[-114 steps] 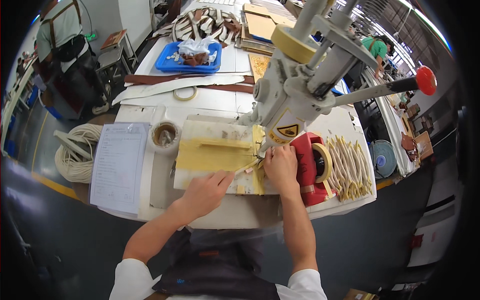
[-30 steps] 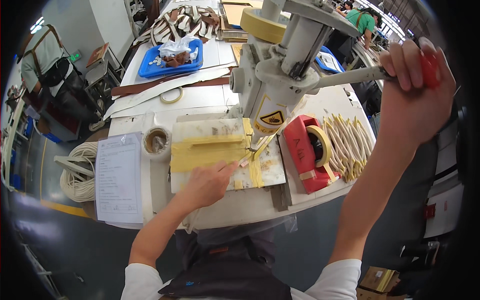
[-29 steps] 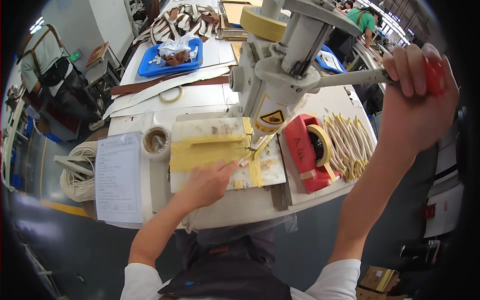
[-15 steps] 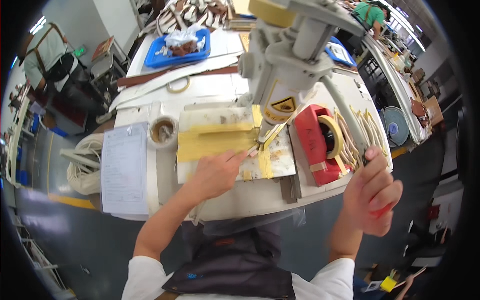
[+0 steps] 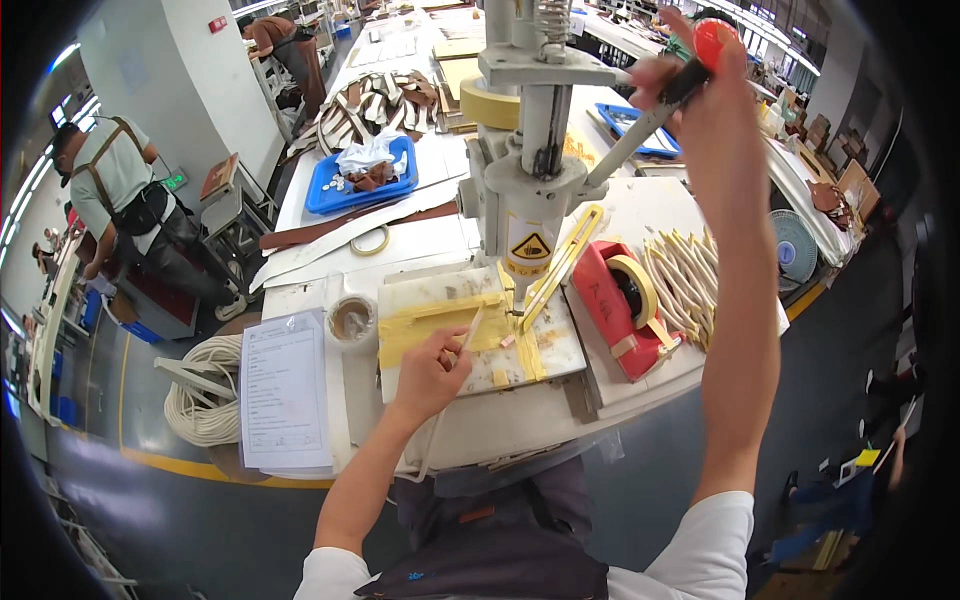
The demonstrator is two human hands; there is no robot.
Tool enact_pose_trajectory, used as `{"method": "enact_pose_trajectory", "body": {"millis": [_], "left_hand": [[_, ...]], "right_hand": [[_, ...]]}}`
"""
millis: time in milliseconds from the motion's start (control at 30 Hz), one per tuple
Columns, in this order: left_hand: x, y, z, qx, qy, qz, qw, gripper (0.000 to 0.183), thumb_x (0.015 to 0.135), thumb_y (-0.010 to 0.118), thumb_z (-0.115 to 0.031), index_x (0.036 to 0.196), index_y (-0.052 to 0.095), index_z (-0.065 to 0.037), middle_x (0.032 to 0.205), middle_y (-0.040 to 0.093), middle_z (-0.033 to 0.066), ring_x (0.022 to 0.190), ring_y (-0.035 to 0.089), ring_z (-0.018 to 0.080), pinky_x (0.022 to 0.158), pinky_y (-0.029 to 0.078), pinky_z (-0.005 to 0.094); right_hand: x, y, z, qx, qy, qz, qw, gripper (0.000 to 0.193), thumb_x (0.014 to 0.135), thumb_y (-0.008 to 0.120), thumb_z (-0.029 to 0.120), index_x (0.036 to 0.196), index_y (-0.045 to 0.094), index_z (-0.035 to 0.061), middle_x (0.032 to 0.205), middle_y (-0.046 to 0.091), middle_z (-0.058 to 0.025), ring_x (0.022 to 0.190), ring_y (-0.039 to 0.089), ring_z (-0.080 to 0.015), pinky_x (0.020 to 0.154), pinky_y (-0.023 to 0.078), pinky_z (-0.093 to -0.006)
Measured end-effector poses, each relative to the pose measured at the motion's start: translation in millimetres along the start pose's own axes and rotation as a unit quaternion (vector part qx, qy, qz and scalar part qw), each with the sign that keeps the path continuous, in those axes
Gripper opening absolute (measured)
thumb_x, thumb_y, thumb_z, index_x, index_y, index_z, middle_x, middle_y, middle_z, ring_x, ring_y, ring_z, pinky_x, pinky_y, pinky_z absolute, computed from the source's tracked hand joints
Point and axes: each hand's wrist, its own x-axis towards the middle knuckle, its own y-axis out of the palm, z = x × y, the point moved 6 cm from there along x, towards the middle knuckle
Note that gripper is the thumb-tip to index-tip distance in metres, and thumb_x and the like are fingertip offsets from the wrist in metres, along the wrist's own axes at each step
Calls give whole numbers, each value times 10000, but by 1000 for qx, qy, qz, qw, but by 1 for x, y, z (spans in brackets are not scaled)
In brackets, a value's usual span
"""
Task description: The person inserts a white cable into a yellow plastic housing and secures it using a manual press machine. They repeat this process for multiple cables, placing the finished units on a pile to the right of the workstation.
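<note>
Held upright between the fingers of my left hand (image 5: 432,375) is a thin pale cord (image 5: 474,328); its other end trails off the table's near edge. This hand rests over a white board (image 5: 560,368) covered with yellow tape (image 5: 400,350). Behind it stands a grey hand press (image 5: 540,190) with its narrow tip just above the board. High on the right, my right hand (image 5: 718,90), partly blurred, is closed on the press lever (image 5: 640,132) by its black grip and red ball knob (image 5: 712,42).
Right of the board sit a red tape dispenser (image 5: 612,320) and a row of pale cords (image 5: 680,280). At left are a tape roll (image 5: 352,320), a paper sheet (image 5: 285,395) and coiled cord (image 5: 200,405). Farther back is a blue tray (image 5: 325,195). A person (image 5: 125,200) stands at left.
My right hand has swung the lever from low right up high. My left hand has drawn the cord back from the press tip, and its end now points up. The view has shifted.
</note>
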Motion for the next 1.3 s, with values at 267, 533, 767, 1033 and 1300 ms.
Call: {"method": "enact_pose_trajectory", "body": {"millis": [267, 533, 767, 1033, 1300], "left_hand": [[2, 8, 9, -86, 9, -12, 996, 236, 863, 704, -6, 1091, 658, 36, 790, 670, 24, 547, 461, -9, 505, 379, 186], [0, 4, 18, -101, -21, 0, 995, 241, 859, 714, -17, 1085, 652, 41, 799, 672, 39, 573, 518, 4, 533, 417, 191], [-1, 3, 15, -173, -33, 14, 984, 292, 869, 725, -6, 1135, 622, 56, 842, 664, 46, 605, 559, 26, 551, 463, 190], [-61, -5, -10, -482, -172, 86, 855, 333, 984, 661, -83, 1260, 592, 91, 900, 636, 61, 713, 610, 113, 627, 473, 243], [-123, -37, -45, -302, -175, 77, 934, 267, 1039, 603, -149, 1190, 680, 58, 932, 686, 77, 823, 651, 141, 729, 520, 279]], "right_hand": [[-194, 30, -132, -475, 101, 146, 862, 411, 827, 674, 61, 1237, 694, 50, 1432, 504, -271, 1334, 485, -418, 1076, 450, -452], [-204, 48, -196, -497, 83, 242, 829, 283, 759, 674, 100, 1029, 739, 49, 1475, 471, -228, 1400, 418, -403, 1104, 409, -514], [-200, 41, -200, -400, 91, 205, 889, 220, 741, 707, 68, 959, 700, 53, 1332, 618, -125, 1344, 502, -330, 1061, 447, -461], [-217, 38, -174, -443, -37, 201, 873, 150, 770, 755, 68, 914, 714, 77, 1104, 725, -61, 1185, 628, -293, 1049, 457, -458], [-249, 79, -25, -313, -152, 140, 927, 311, 686, 846, 13, 970, 747, 92, 963, 740, -53, 845, 686, -232, 744, 511, -338]]}}
